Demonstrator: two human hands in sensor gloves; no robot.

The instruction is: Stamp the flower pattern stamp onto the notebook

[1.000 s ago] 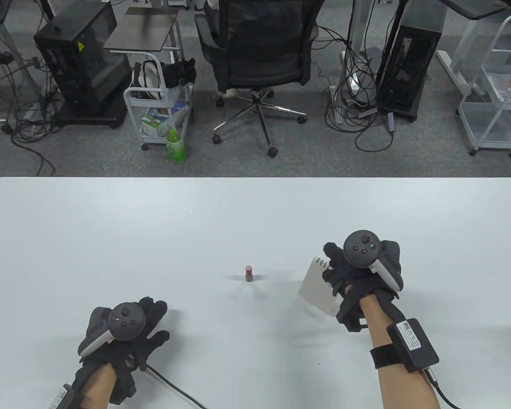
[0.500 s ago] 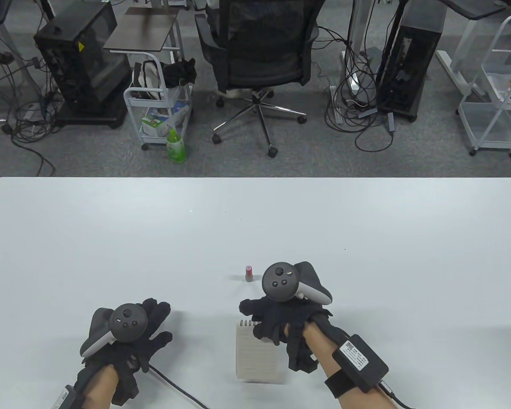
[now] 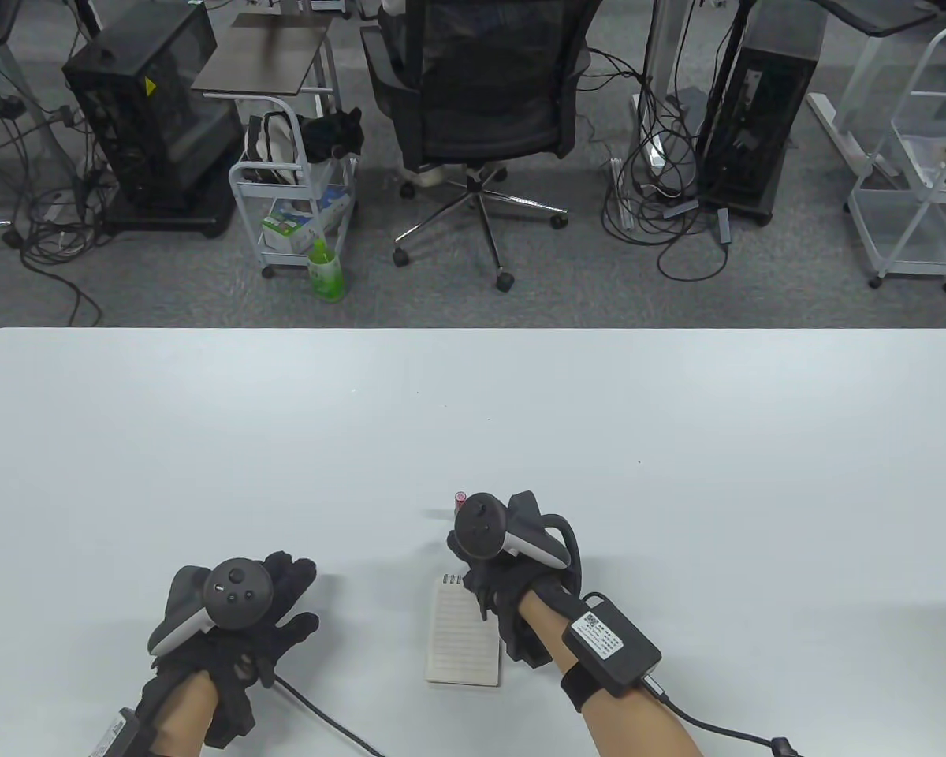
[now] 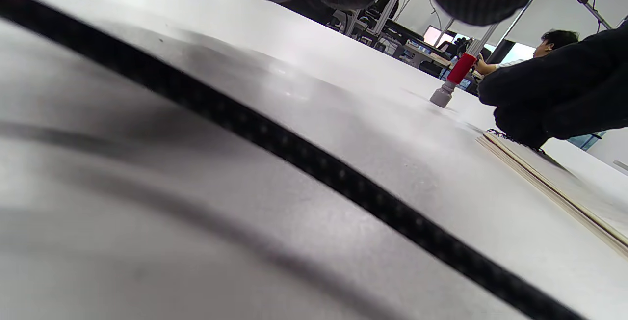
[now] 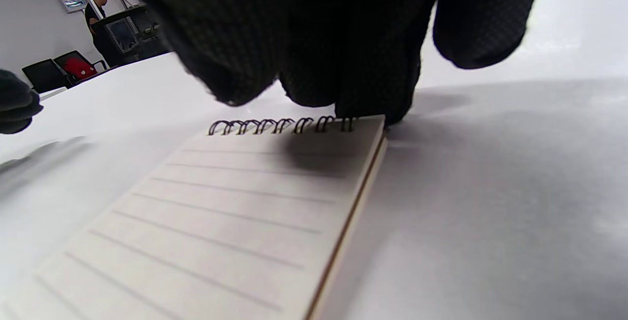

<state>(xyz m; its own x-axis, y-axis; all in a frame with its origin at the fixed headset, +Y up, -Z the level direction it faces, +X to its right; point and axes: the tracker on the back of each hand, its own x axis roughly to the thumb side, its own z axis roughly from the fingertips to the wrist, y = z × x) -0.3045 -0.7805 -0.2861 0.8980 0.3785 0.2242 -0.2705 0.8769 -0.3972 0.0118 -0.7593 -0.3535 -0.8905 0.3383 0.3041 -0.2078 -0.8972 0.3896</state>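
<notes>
The spiral notebook (image 3: 463, 639) lies flat on the white table (image 3: 205, 441), lined page up; it also shows in the right wrist view (image 5: 221, 212) and the left wrist view (image 4: 549, 187). My right hand (image 3: 473, 583) hangs over its spiral end, fingertips (image 5: 363, 94) touching the top right corner, thumb held apart. The small red stamp (image 3: 460, 498) stands upright just beyond that hand, partly hidden by the tracker; the left wrist view shows its red top and grey base (image 4: 454, 79). My left hand (image 3: 296, 591) rests on the table left of the notebook, fingers spread, holding nothing.
A black cable (image 3: 323, 717) runs from my left glove across the table's front edge and crosses the left wrist view (image 4: 294, 153). Beyond the table's far edge stand an office chair (image 3: 481, 95) and a white cart (image 3: 296, 197).
My right hand carried the notebook from the right down to the table's front middle and laid it flat, then shifted up toward the stamp. The left hand has stayed put.
</notes>
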